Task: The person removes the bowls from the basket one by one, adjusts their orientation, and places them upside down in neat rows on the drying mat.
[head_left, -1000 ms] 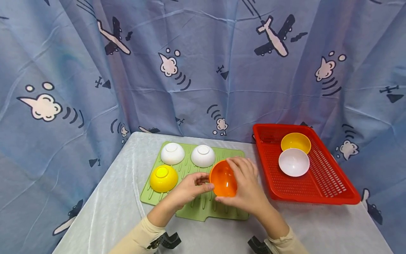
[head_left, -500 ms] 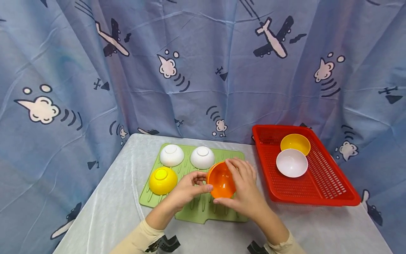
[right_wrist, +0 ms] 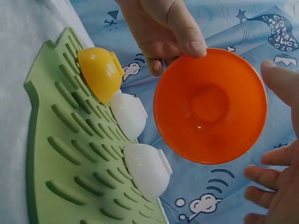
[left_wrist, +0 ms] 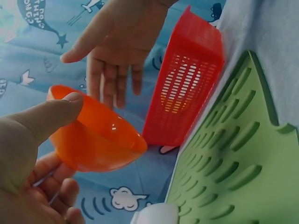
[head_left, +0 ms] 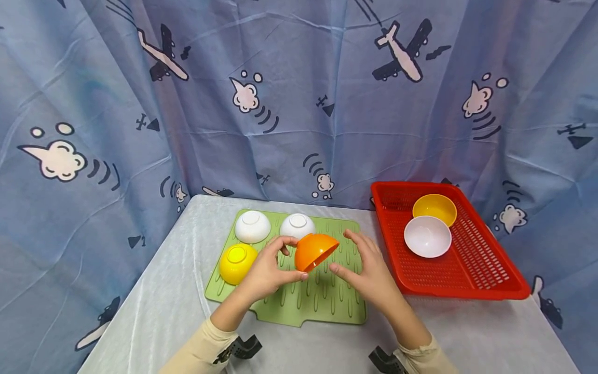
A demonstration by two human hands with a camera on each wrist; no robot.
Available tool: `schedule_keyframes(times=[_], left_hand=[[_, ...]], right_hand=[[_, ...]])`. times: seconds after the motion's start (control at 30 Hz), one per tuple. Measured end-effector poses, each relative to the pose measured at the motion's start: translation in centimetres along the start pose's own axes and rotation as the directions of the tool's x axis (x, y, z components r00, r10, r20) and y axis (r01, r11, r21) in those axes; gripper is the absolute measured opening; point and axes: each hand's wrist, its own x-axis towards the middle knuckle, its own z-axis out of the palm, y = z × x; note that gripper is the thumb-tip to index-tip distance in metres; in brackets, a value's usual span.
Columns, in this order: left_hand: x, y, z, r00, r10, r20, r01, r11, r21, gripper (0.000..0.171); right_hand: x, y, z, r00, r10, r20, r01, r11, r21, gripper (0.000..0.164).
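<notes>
An orange bowl point(head_left: 314, 251) hangs tilted over the green drying mat point(head_left: 327, 306), its mouth turned down and to the right. My left hand point(head_left: 271, 267) pinches it by the rim, the thumb point(left_wrist: 60, 114) inside and the fingers behind. To the right, my right hand point(head_left: 371, 272) stands apart from the bowl with fingers spread and nothing in them. In the right wrist view the inside of the orange bowl point(right_wrist: 210, 105) faces the camera. Upside down on the mat rest a yellow bowl point(head_left: 237, 266) and two white bowls point(head_left: 253, 227), one partly hidden behind the orange bowl.
A red basket point(head_left: 397, 280) stands at the right of the table, with a yellow bowl point(head_left: 432, 205) and a white bowl point(head_left: 427, 237) upright inside. A blue printed curtain point(head_left: 299, 104) hangs behind the table. Bare mat lies at the front right.
My right hand has let go of the orange bowl and drawn back to the right. My left hand has turned the bowl from facing me to mouth down and moved it slightly left.
</notes>
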Motion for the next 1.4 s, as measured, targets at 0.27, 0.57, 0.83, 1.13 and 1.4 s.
schedule_keyframes(times=[0.27, 0.57, 0.83, 1.13, 1.4], left_hand=[[0.1, 0.3, -0.3, 0.979, 0.201, 0.018, -0.201, 0.971, 0.128, 0.073], [0.1, 0.7, -0.6, 0.957, 0.288, 0.043, -0.290, 0.935, 0.203, 0.074], [0.0, 0.7, -1.2, 0.979, 0.197, 0.050, -0.200, 0.978, 0.066, 0.089], [0.1, 0.1, -2.3, 0.993, -0.009, 0.114, 0.005, 1.000, 0.029, 0.088], [0.6, -1.0, -3.2, 0.987, -0.021, 0.161, 0.007, 0.996, 0.088, 0.083]], right_hand=[[0.2, 0.6, 0.6, 0.975, 0.149, 0.166, -0.168, 0.980, 0.105, 0.078], [0.3, 0.5, 0.3, 0.951, 0.167, 0.259, -0.229, 0.946, 0.230, 0.074], [0.1, 1.1, 0.5, 0.960, 0.070, 0.270, -0.187, 0.880, 0.437, 0.072], [-0.1, 1.7, 1.7, 0.977, -0.036, 0.212, -0.079, 0.858, 0.507, 0.082], [0.1, 1.6, 3.2, 0.986, 0.002, 0.168, -0.065, 0.929, 0.365, 0.090]])
